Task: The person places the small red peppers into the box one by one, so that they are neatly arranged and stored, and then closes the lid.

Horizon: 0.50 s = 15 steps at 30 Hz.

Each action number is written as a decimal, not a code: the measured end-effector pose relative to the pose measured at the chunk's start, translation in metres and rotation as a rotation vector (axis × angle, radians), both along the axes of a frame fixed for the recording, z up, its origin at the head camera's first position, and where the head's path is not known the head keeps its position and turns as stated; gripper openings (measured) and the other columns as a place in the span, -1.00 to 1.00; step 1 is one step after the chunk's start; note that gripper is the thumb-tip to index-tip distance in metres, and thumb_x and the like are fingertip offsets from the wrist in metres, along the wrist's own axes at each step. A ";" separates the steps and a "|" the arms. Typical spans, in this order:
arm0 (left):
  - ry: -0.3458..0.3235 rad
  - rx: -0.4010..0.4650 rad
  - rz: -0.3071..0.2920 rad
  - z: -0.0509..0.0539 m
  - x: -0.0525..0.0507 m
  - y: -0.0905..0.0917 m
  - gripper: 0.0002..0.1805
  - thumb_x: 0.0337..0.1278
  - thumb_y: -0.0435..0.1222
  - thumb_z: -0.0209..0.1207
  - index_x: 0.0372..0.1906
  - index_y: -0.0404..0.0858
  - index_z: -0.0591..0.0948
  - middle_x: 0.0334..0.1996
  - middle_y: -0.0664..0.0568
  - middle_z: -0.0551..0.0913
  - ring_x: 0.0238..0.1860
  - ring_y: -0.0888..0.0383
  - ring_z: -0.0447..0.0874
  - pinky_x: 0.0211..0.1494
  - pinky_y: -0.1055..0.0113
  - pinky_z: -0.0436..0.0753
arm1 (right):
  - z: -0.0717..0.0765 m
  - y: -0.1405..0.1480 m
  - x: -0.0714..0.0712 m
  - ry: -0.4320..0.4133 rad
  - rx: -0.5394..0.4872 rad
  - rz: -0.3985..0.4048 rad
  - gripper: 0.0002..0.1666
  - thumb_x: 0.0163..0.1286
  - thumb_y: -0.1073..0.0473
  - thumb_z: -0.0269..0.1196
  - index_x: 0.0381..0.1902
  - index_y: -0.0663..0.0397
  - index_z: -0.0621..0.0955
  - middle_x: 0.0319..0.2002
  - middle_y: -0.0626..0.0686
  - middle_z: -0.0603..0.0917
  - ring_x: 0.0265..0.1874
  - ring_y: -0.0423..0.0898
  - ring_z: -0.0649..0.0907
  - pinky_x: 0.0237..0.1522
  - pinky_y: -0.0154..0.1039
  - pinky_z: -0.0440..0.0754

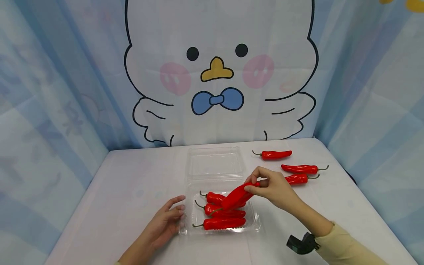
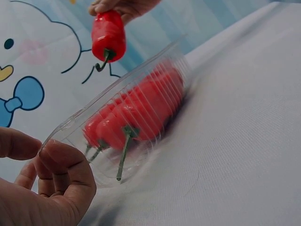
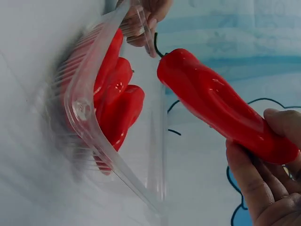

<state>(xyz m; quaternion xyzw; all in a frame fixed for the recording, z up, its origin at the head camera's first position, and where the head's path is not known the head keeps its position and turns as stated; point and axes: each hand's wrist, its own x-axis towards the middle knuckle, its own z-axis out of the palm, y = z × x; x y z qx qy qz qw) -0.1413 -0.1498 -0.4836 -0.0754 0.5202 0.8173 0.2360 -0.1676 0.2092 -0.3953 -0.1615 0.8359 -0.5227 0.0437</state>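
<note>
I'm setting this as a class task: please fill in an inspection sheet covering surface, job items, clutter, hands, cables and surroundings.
Surface: white table, fabric-like weave.
Job items: clear plastic box, lid folded back; three red peppers inside; one held pepper above them; three loose peppers on the right.
Clutter: nothing seen.
Hands: right hand holds a pepper by the end away from its stem; left hand pinches the box's rim.
Cables: nothing seen.
Surroundings: backdrop with cartoon bird; blue-and-white side curtains; dark device at the right wrist.
</note>
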 end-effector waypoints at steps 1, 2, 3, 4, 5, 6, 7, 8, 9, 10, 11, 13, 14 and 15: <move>-0.001 0.003 -0.001 0.000 0.000 0.000 -0.49 0.39 -0.46 0.06 0.36 -0.11 0.32 -0.22 0.23 0.55 -0.26 0.32 0.53 -0.29 0.43 0.57 | -0.002 -0.001 0.000 -0.013 -0.005 0.004 -0.72 0.34 0.21 0.44 -0.23 0.12 0.51 -0.10 0.16 0.76 -0.24 -0.09 0.82 -0.15 -0.21 0.78; -0.002 0.005 -0.002 0.000 0.000 0.000 -0.49 0.39 -0.47 0.05 0.36 -0.11 0.32 -0.22 0.23 0.55 -0.27 0.32 0.53 -0.28 0.43 0.57 | -0.005 -0.003 0.000 -0.026 -0.011 0.010 -0.72 0.35 0.20 0.44 -0.24 0.12 0.50 -0.10 0.16 0.76 -0.25 -0.09 0.82 -0.15 -0.21 0.78; -0.002 0.008 -0.003 -0.001 0.000 0.000 -0.49 0.39 -0.47 0.06 0.36 -0.11 0.32 -0.22 0.23 0.55 -0.27 0.31 0.53 -0.28 0.43 0.57 | -0.007 -0.004 0.001 -0.036 -0.016 0.014 -0.71 0.35 0.19 0.43 -0.25 0.13 0.49 -0.10 0.16 0.75 -0.26 -0.09 0.82 -0.15 -0.21 0.78; -0.002 0.011 -0.003 -0.001 0.000 0.000 -0.49 0.39 -0.47 0.06 0.36 -0.12 0.32 -0.22 0.23 0.55 -0.27 0.31 0.53 -0.28 0.42 0.57 | -0.010 -0.006 0.001 -0.044 -0.022 0.021 -0.70 0.35 0.19 0.43 -0.25 0.13 0.49 -0.10 0.16 0.75 -0.26 -0.09 0.82 -0.14 -0.21 0.78; -0.003 0.012 -0.004 -0.001 0.000 0.000 -0.49 0.39 -0.47 0.06 0.36 -0.12 0.32 -0.22 0.23 0.55 -0.27 0.31 0.53 -0.28 0.42 0.58 | -0.012 -0.007 0.001 -0.048 -0.025 0.028 -0.70 0.35 0.18 0.43 -0.26 0.13 0.48 -0.10 0.16 0.75 -0.27 -0.09 0.82 -0.15 -0.22 0.78; -0.004 0.012 -0.005 -0.001 0.000 0.000 -0.48 0.38 -0.47 0.06 0.36 -0.12 0.31 -0.23 0.22 0.55 -0.27 0.31 0.53 -0.27 0.42 0.58 | -0.014 -0.009 0.002 -0.049 -0.029 0.035 -0.69 0.35 0.18 0.43 -0.27 0.13 0.47 -0.11 0.16 0.75 -0.27 -0.08 0.81 -0.15 -0.22 0.78; -0.005 0.013 -0.002 -0.001 0.000 0.000 -0.48 0.38 -0.47 0.07 0.36 -0.12 0.31 -0.22 0.22 0.55 -0.27 0.31 0.53 -0.27 0.42 0.59 | -0.017 -0.010 0.002 -0.049 -0.032 0.042 -0.69 0.35 0.19 0.43 -0.29 0.14 0.47 -0.11 0.16 0.74 -0.28 -0.08 0.81 -0.15 -0.23 0.78; -0.006 0.014 -0.001 -0.001 0.000 0.000 -0.48 0.38 -0.47 0.07 0.36 -0.12 0.31 -0.22 0.22 0.55 -0.27 0.31 0.52 -0.27 0.41 0.59 | -0.019 -0.011 0.002 -0.051 -0.035 0.049 -0.68 0.35 0.19 0.43 -0.30 0.14 0.46 -0.12 0.16 0.74 -0.28 -0.08 0.81 -0.16 -0.23 0.78; -0.007 0.013 0.001 0.000 0.000 0.000 -0.48 0.38 -0.47 0.07 0.37 -0.13 0.31 -0.22 0.22 0.55 -0.27 0.31 0.52 -0.27 0.41 0.59 | -0.021 -0.013 0.002 -0.053 -0.037 0.055 -0.68 0.35 0.20 0.43 -0.31 0.14 0.46 -0.13 0.16 0.74 -0.28 -0.08 0.82 -0.16 -0.23 0.78; -0.009 0.012 0.003 0.000 0.000 0.000 -0.48 0.38 -0.47 0.07 0.37 -0.13 0.31 -0.22 0.22 0.55 -0.27 0.31 0.52 -0.27 0.41 0.59 | -0.023 -0.014 0.003 -0.056 -0.037 0.059 -0.68 0.35 0.20 0.43 -0.31 0.14 0.45 -0.13 0.16 0.74 -0.28 -0.08 0.82 -0.16 -0.23 0.78; -0.011 0.012 0.004 0.000 0.000 0.000 -0.48 0.38 -0.46 0.07 0.37 -0.13 0.31 -0.22 0.22 0.55 -0.26 0.30 0.52 -0.27 0.41 0.58 | -0.025 -0.015 0.003 -0.059 -0.035 0.062 -0.67 0.35 0.20 0.43 -0.32 0.14 0.45 -0.14 0.15 0.74 -0.29 -0.08 0.82 -0.17 -0.23 0.78; -0.012 0.009 0.008 0.000 0.000 0.000 -0.47 0.38 -0.46 0.08 0.37 -0.13 0.31 -0.22 0.22 0.55 -0.26 0.30 0.52 -0.27 0.41 0.58 | -0.029 -0.017 0.004 -0.074 -0.030 0.070 -0.67 0.35 0.20 0.43 -0.33 0.13 0.44 -0.15 0.14 0.74 -0.29 -0.08 0.81 -0.17 -0.24 0.78; -0.012 0.008 0.010 0.000 0.000 0.000 -0.47 0.38 -0.46 0.09 0.37 -0.13 0.31 -0.22 0.22 0.55 -0.26 0.30 0.52 -0.27 0.41 0.58 | -0.030 -0.018 0.004 -0.079 -0.023 0.072 -0.67 0.35 0.19 0.43 -0.34 0.13 0.44 -0.15 0.13 0.74 -0.29 -0.09 0.81 -0.18 -0.24 0.78; -0.010 0.004 0.011 0.000 0.000 0.000 -0.47 0.37 -0.45 0.09 0.37 -0.13 0.31 -0.22 0.21 0.55 -0.26 0.30 0.52 -0.27 0.41 0.57 | -0.032 -0.019 0.004 -0.082 -0.016 0.076 -0.66 0.36 0.18 0.43 -0.34 0.12 0.44 -0.15 0.12 0.74 -0.29 -0.10 0.81 -0.18 -0.25 0.78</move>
